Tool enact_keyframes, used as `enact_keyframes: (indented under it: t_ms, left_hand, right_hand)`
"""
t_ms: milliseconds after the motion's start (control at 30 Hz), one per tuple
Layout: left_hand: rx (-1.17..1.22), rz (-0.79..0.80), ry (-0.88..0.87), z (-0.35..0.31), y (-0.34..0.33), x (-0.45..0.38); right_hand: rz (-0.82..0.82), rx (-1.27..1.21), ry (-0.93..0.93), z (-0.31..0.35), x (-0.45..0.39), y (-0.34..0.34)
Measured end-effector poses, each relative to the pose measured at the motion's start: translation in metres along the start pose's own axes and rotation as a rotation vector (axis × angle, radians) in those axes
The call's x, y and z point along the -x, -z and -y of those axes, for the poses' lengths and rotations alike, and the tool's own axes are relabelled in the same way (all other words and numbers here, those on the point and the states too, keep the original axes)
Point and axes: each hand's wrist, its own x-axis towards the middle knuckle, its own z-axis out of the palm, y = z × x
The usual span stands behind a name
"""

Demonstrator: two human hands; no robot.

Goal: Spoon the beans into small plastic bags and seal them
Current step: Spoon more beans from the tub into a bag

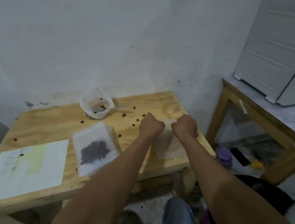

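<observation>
My left hand (151, 125) and my right hand (186, 126) are both curled at the top edge of a clear plastic bag (169, 145) lying on the right part of the wooden table (45, 125), each pinching that edge. A second plastic bag (94, 149) holding a heap of dark beans lies flat at the table's middle. At the back stands a white plastic container (96, 105) with a few beans and a metal spoon (112, 108) resting in it. Several loose beans (123, 115) are scattered over the tabletop.
A sheet of paper (26, 169) lies on the table's near left. A wall is right behind the table. To the right stands a wooden bench (259, 119) with a white drawer unit (290, 54) on top; a purple bottle (224, 157) sits on the floor between.
</observation>
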Motion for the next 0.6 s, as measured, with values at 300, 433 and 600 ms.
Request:
enact_keyframes:
  t_ms: [300, 433, 600]
  left_hand:
    - [0.272, -0.088, 0.098, 0.007, 0.005, -0.005]
    - [0.510, -0.114, 0.004, 0.009, 0.016, -0.008]
    - [0.805, -0.102, -0.094, -0.001, 0.054, 0.005]
  right_hand:
    - [0.013, -0.383, 0.059, 0.003, 0.000, 0.011]
    - [0.021, -0.611, 0.082, 0.020, 0.006, 0.022]
    - [0.098, -0.819, 0.217, 0.047, 0.018, 0.034]
